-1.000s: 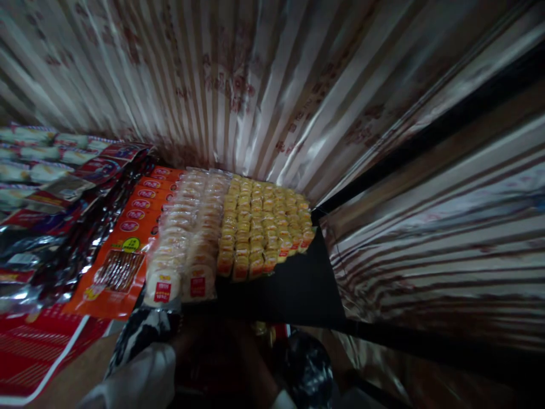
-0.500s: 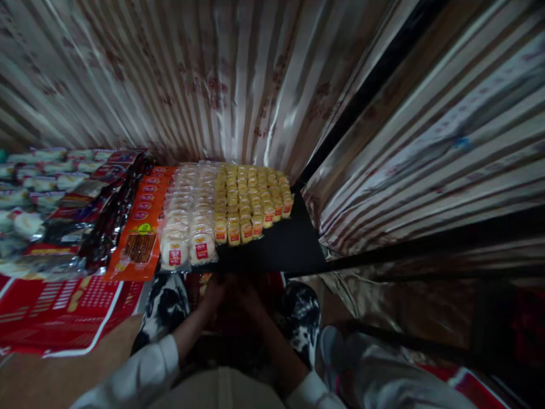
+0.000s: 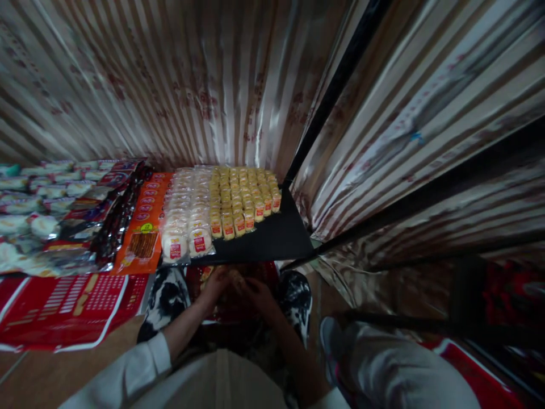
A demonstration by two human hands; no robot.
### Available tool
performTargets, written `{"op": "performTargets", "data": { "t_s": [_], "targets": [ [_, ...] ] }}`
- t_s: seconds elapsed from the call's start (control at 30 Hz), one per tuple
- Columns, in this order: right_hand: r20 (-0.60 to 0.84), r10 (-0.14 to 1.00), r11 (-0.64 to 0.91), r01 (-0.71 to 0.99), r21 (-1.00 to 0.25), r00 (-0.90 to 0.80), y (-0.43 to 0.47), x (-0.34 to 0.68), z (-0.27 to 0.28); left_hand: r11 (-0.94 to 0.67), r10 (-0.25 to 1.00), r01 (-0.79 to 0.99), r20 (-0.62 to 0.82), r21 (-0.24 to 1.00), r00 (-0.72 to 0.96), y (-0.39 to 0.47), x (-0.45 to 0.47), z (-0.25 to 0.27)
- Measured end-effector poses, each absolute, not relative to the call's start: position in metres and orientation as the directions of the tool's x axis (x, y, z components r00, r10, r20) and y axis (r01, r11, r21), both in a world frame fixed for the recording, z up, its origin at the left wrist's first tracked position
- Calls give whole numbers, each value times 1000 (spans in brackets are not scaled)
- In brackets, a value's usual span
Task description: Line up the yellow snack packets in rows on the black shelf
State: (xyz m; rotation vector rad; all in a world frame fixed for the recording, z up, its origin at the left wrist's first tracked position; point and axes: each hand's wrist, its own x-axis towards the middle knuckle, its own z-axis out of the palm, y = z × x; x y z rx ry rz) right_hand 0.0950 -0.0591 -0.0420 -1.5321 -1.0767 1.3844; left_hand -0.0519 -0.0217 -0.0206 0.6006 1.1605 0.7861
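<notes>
In the head view, a pale piece (image 3: 237,277) now shows between the left hand (image 3: 218,280) and right hand (image 3: 259,292) at lower centre, where half a second ago that gap was only shadow, so handling seems centred over the red container (image 3: 271,274). Both look curled, but I cannot tell whether either grips it. Yellow packets (image 3: 239,199) line the black shelf (image 3: 279,234) mid-frame
</notes>
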Motion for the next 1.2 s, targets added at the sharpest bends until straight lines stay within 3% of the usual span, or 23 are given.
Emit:
{"op": "performTargets", "data": {
  "t_s": [0.17, 0.4, 0.7, 0.9, 1.2],
  "targets": [
    [-305, 941, -317, 71, -946, 144, -54, 109, -25, 616, 787, -182, -592, 767, 172, -20, -50, -1],
    [-426, 900, -368, -360, -857, 95, -54, 110, -8, 578, 814, -345, -554, 740, 175, -16, -44, 19],
    [-535, 840, -417, -522, -744, 91, -53, 112, -6, 580, 812, -371, -552, 725, 192, -11, -33, 22],
    [-521, 837, -383, -497, -778, 170, -55, 119, -9, 609, 792, -376, -512, 698, 332, -8, -26, 31],
    [-342, 875, -184, -417, -890, 343, -63, 119, -3, 628, 776, -406, -499, 664, 385, -4, -18, 42]
  ]
}}
